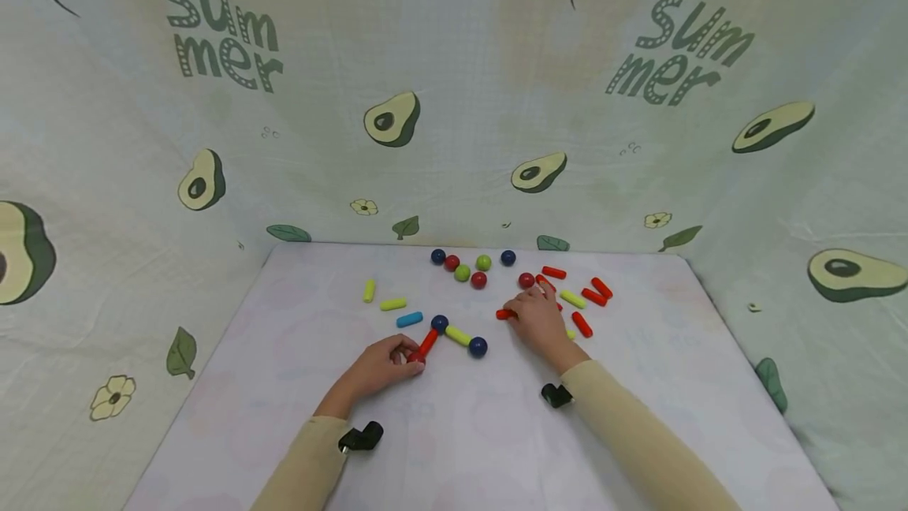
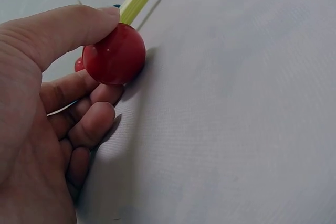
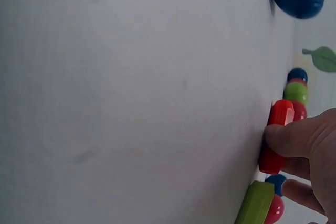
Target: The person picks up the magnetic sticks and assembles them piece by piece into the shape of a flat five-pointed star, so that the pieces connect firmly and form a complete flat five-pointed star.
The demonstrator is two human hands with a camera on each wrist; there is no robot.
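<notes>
My left hand (image 1: 377, 371) pinches a red ball (image 2: 115, 55) between thumb and fingers. This ball ends a joined chain: a red stick (image 1: 428, 343) runs from it to a dark blue ball (image 1: 440, 324). From there a yellow-green stick (image 1: 458, 336) leads to a second dark blue ball (image 1: 478, 347). My right hand (image 1: 542, 326) pinches another red stick (image 3: 272, 156), its thumb on the near side and fingers behind. In the right wrist view a yellow-green stick (image 3: 255, 204) lies just below that hold.
Loose red sticks (image 1: 582, 325) and a yellow-green stick (image 1: 573, 299) lie around my right hand. Green, red and dark blue balls (image 1: 507, 258) sit along the table's back edge. A blue stick (image 1: 409, 319) and yellow-green sticks (image 1: 393, 303) lie beyond my left hand. Printed cloth hangs behind.
</notes>
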